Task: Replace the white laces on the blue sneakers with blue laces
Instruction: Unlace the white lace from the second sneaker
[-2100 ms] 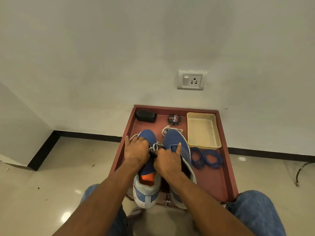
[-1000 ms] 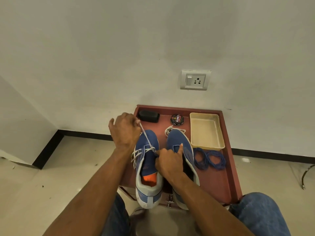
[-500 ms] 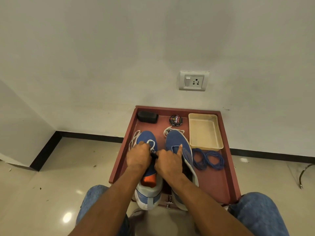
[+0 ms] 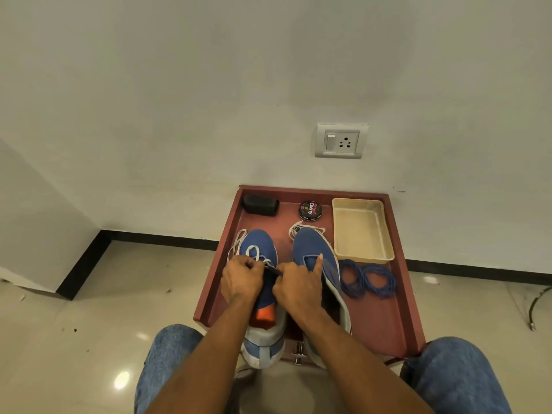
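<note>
Two blue sneakers stand side by side on a red tray (image 4: 373, 321). The left sneaker (image 4: 259, 248) still carries a white lace (image 4: 253, 253), which loops over its toe and trails off to the left. My left hand (image 4: 240, 280) pinches this lace at the eyelets. My right hand (image 4: 298, 283) grips the left sneaker's tongue area, its index finger pointing up along the right sneaker (image 4: 313, 249). A loose white lace (image 4: 298, 230) lies at the right sneaker's toe. Two coiled blue laces (image 4: 367, 279) rest on the tray to the right.
At the tray's back stand a black brush (image 4: 260, 205), a round shoe-polish tin (image 4: 310, 210) and a cream plastic tray (image 4: 361, 231). A wall with a socket (image 4: 340, 141) rises right behind. My jeans-clad knees flank the tray's near edge.
My left hand, raised a second ago pulling the white lace up and away, has come back down to the left sneaker's eyelets. My right hand stayed on the shoe.
</note>
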